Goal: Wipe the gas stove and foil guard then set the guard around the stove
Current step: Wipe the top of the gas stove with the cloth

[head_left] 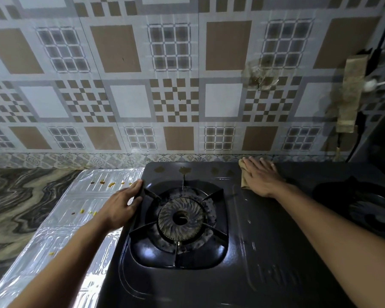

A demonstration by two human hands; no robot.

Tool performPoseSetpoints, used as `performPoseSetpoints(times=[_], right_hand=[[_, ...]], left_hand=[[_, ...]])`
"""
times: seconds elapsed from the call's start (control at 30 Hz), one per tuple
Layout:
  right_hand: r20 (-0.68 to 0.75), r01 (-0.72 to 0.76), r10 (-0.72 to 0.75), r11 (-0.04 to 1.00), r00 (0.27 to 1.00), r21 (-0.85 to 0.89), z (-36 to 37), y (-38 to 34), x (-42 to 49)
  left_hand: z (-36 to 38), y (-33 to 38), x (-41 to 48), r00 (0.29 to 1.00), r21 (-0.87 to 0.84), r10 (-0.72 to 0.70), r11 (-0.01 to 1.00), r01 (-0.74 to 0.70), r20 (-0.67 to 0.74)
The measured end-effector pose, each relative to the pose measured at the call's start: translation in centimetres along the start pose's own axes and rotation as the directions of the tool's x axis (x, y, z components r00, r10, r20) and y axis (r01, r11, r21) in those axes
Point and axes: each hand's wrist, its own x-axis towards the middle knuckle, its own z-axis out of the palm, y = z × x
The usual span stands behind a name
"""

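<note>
— How many burners on the gas stove?
— Two: the left burner mid-frame, the right burner cut off at the edge.
— And the hands?
— Two. The left hand curls its fingers over the stove's left rim. The right hand lies flat, fingers straight, pressing one tan cloth onto the stove's back edge.
— The foil guard?
— One, flat on the tabletop against the stove's left side, with several yellow crumbs on it.

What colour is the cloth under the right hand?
The cloth is tan, a dull yellowish brown; the head view shows it under the right hand.
</note>
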Motion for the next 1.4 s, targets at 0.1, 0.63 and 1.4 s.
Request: performPoseSetpoints(times=[0.1,0.63,1.4], right_hand=[[0.038,0.0,0.0,1.0,0.999,0.006,0.0,-0.1,0.3],[0.233,0.191,-0.206,0.978,0.95,0.086,-1.1,-6.6,3.3],[0.294,0.393,-0.435,0.899,0.851,0.194,-0.7,-13.3,6.3]], left_hand=[[0.1,0.0,0.2,1.0,0.002,0.004,1.0,-0.004,-0.01],[-0.3,1.6,-0.1,1.0,0.031,-0.019,0.999,0.018,0.014],[-0.4,2.2,0.0,0.995,0.092,-0.079,0.993,0.072,0.067]])
